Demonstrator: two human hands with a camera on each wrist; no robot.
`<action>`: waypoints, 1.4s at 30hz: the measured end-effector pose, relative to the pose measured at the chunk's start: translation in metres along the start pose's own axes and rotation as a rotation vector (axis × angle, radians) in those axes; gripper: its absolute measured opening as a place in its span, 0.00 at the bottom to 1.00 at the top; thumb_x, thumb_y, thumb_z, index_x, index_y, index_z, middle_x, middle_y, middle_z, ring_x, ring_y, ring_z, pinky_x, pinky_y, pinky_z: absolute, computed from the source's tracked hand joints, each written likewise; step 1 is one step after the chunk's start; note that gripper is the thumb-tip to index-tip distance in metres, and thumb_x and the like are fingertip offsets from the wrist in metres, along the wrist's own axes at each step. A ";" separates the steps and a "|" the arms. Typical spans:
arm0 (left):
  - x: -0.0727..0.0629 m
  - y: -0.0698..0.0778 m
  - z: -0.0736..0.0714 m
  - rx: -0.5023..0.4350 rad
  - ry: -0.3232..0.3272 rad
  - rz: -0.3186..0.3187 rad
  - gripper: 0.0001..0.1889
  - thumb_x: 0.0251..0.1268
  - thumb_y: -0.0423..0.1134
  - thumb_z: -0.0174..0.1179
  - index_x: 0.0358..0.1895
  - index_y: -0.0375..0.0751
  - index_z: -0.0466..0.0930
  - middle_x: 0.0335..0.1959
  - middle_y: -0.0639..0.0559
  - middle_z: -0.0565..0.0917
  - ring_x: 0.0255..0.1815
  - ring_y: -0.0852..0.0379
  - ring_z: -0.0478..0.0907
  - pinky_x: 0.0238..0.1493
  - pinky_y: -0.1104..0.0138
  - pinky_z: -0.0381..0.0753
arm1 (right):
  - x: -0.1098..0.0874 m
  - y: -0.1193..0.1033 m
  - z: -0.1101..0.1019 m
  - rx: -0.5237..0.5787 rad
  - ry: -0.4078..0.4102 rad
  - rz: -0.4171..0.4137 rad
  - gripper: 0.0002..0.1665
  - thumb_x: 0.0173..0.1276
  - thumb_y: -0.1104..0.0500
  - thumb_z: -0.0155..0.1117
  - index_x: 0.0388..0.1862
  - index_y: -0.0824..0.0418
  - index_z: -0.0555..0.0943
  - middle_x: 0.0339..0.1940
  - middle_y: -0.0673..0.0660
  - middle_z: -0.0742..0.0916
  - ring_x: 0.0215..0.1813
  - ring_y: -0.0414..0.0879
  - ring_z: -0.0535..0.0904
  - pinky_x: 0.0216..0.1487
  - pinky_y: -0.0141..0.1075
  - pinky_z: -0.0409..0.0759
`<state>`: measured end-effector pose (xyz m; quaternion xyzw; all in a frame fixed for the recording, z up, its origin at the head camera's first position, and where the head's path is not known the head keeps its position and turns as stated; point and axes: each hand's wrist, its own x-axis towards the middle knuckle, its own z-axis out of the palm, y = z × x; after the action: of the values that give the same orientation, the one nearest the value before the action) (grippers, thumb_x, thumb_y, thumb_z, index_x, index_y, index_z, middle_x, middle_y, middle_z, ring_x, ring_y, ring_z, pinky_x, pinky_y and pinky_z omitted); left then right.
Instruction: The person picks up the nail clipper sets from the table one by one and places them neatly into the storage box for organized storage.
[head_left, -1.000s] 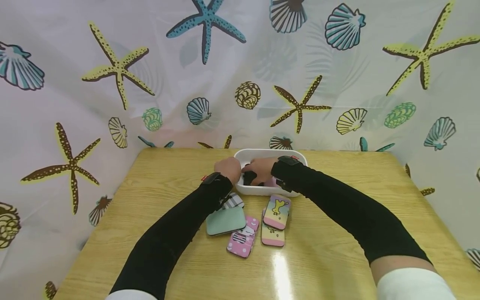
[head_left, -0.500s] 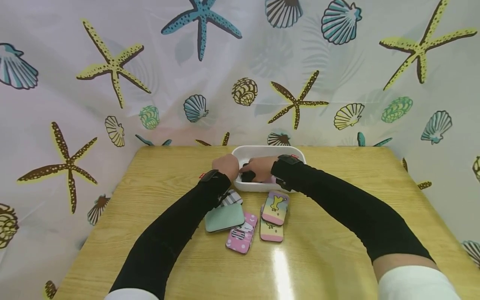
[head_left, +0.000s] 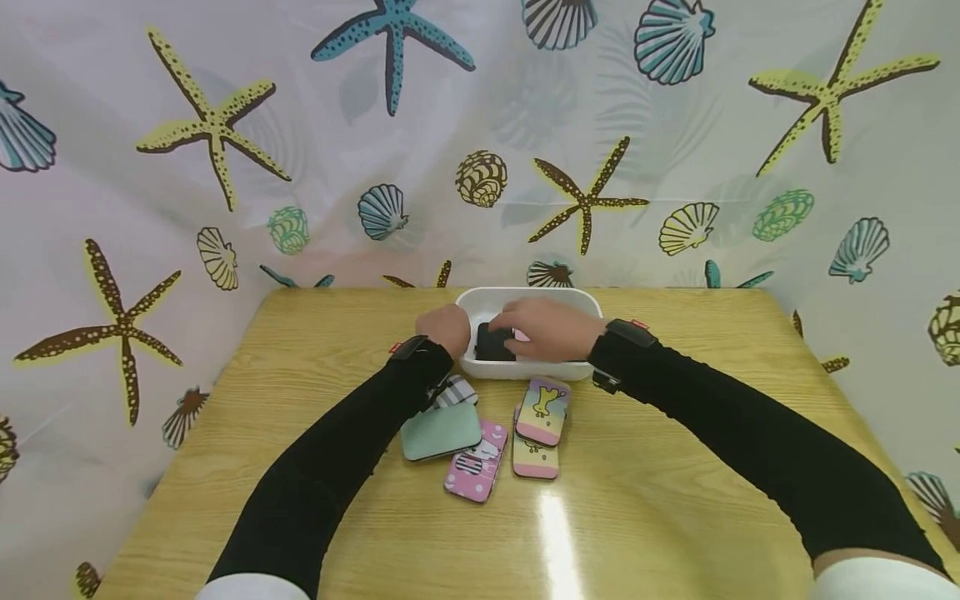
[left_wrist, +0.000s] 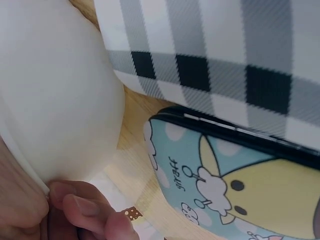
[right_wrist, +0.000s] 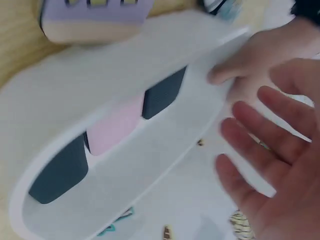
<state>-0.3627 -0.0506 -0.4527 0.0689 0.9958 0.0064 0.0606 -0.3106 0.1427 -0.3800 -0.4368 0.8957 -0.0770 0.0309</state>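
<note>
A white oval-ended bin (head_left: pixel 525 370) stands near the table's far edge. My left hand (head_left: pixel 445 329) holds its left end, with thumb and fingers pinching the rim in the left wrist view. Over the bin is my right hand (head_left: pixel 551 327), holding nothing, its fingers spread apart in the right wrist view. Inside lie a black flat case (head_left: pixel 493 343) on the left, a pink case (right_wrist: pixel 115 130) in the middle and another dark case (right_wrist: pixel 60 172) to the right. Beside the bin, close to my left wrist, are a plaid case (left_wrist: pixel 200 35) and a blue giraffe-print case (left_wrist: pixel 260 195).
In front of the bin lie a mint-green case (head_left: pixel 441 432) and a pink printed case (head_left: pixel 477 467), partly overlapping. Right of them, a giraffe-print case (head_left: pixel 543 412) rests on a similar yellow case (head_left: pixel 535 467). A curtain (head_left: pixel 442 150) with shells and starfish hangs behind the table.
My right hand has let go of the black case in the bin's left part and drawn back to the right, its fingers opening. The left hand keeps its hold on the rim.
</note>
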 end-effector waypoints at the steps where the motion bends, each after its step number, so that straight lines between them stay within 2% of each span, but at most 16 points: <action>1: -0.001 0.000 -0.001 0.002 -0.008 0.000 0.14 0.78 0.39 0.49 0.44 0.40 0.84 0.40 0.47 0.86 0.39 0.51 0.85 0.39 0.54 0.85 | -0.006 -0.005 -0.002 -0.018 0.043 -0.022 0.17 0.73 0.56 0.62 0.57 0.57 0.84 0.50 0.55 0.87 0.49 0.47 0.82 0.53 0.41 0.79; 4: -0.003 0.000 -0.005 -0.001 -0.021 0.007 0.15 0.79 0.39 0.47 0.46 0.39 0.84 0.41 0.46 0.86 0.39 0.50 0.85 0.40 0.54 0.85 | -0.026 -0.018 -0.002 -0.096 0.107 -0.044 0.12 0.73 0.51 0.62 0.48 0.53 0.86 0.39 0.49 0.87 0.39 0.42 0.81 0.42 0.37 0.80; 7: -0.005 -0.001 -0.008 -0.005 -0.023 0.007 0.15 0.80 0.38 0.46 0.46 0.38 0.84 0.41 0.46 0.86 0.39 0.51 0.85 0.40 0.54 0.85 | -0.045 -0.029 0.005 -0.160 0.064 -0.007 0.18 0.73 0.41 0.61 0.49 0.51 0.86 0.39 0.49 0.88 0.38 0.41 0.82 0.37 0.38 0.80; 11: -0.006 -0.002 -0.009 -0.013 -0.024 0.003 0.15 0.79 0.38 0.46 0.46 0.38 0.84 0.42 0.46 0.87 0.40 0.51 0.85 0.42 0.54 0.85 | -0.064 -0.040 0.017 -0.204 -0.075 0.075 0.36 0.69 0.28 0.57 0.63 0.51 0.80 0.54 0.53 0.86 0.51 0.47 0.83 0.47 0.43 0.83; 14: -0.005 -0.005 -0.006 -0.014 -0.018 0.005 0.15 0.79 0.38 0.46 0.46 0.38 0.84 0.42 0.46 0.87 0.41 0.51 0.85 0.42 0.54 0.85 | -0.071 -0.045 0.024 -0.221 -0.140 0.109 0.43 0.68 0.24 0.53 0.71 0.50 0.74 0.64 0.55 0.82 0.56 0.51 0.80 0.52 0.45 0.82; 18: -0.001 -0.009 -0.001 -0.009 -0.005 0.007 0.14 0.78 0.38 0.47 0.45 0.38 0.84 0.42 0.46 0.87 0.40 0.51 0.85 0.41 0.54 0.85 | -0.072 -0.051 0.032 -0.212 -0.160 0.116 0.43 0.69 0.25 0.52 0.73 0.49 0.73 0.71 0.58 0.76 0.62 0.57 0.79 0.55 0.50 0.81; 21: 0.000 -0.010 0.002 -0.008 -0.003 0.008 0.14 0.78 0.38 0.47 0.44 0.39 0.84 0.41 0.46 0.87 0.38 0.51 0.84 0.40 0.54 0.85 | -0.072 -0.054 0.041 -0.208 -0.162 0.108 0.42 0.69 0.26 0.54 0.72 0.49 0.73 0.71 0.60 0.75 0.65 0.61 0.77 0.59 0.54 0.79; 24: -0.001 -0.010 0.001 -0.014 -0.010 0.012 0.14 0.78 0.38 0.48 0.44 0.39 0.85 0.41 0.46 0.87 0.38 0.52 0.84 0.41 0.54 0.85 | -0.073 -0.054 0.051 -0.209 -0.155 0.092 0.41 0.69 0.28 0.57 0.71 0.51 0.74 0.69 0.61 0.75 0.64 0.63 0.76 0.60 0.56 0.77; 27: -0.003 -0.008 -0.001 -0.019 -0.019 0.015 0.14 0.78 0.38 0.48 0.44 0.39 0.85 0.41 0.46 0.87 0.39 0.52 0.84 0.42 0.54 0.85 | -0.075 -0.052 0.057 -0.196 -0.146 0.090 0.40 0.68 0.30 0.60 0.71 0.52 0.74 0.68 0.61 0.74 0.62 0.63 0.76 0.58 0.56 0.78; 32: -0.006 -0.005 -0.005 -0.023 -0.022 0.022 0.15 0.79 0.38 0.47 0.45 0.38 0.85 0.43 0.46 0.87 0.40 0.52 0.85 0.44 0.54 0.85 | -0.079 -0.048 0.056 -0.149 -0.149 0.101 0.40 0.67 0.31 0.62 0.71 0.48 0.73 0.70 0.61 0.72 0.65 0.62 0.73 0.62 0.58 0.74; 38: -0.008 -0.003 -0.008 -0.019 -0.021 0.029 0.15 0.79 0.38 0.45 0.45 0.38 0.84 0.44 0.46 0.87 0.41 0.51 0.84 0.44 0.54 0.85 | -0.084 -0.046 0.054 -0.112 -0.141 0.086 0.40 0.64 0.30 0.65 0.70 0.46 0.74 0.72 0.62 0.71 0.67 0.64 0.70 0.62 0.64 0.70; 42: -0.008 -0.002 -0.008 -0.004 -0.019 0.028 0.14 0.79 0.38 0.47 0.44 0.39 0.84 0.41 0.47 0.87 0.38 0.53 0.83 0.42 0.55 0.85 | -0.085 -0.046 0.056 -0.064 -0.130 0.082 0.37 0.65 0.32 0.65 0.69 0.46 0.75 0.69 0.61 0.71 0.66 0.59 0.70 0.61 0.61 0.72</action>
<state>-0.3565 -0.0537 -0.4444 0.0826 0.9941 0.0085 0.0701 -0.2155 0.1758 -0.4282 -0.4045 0.9110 -0.0186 0.0780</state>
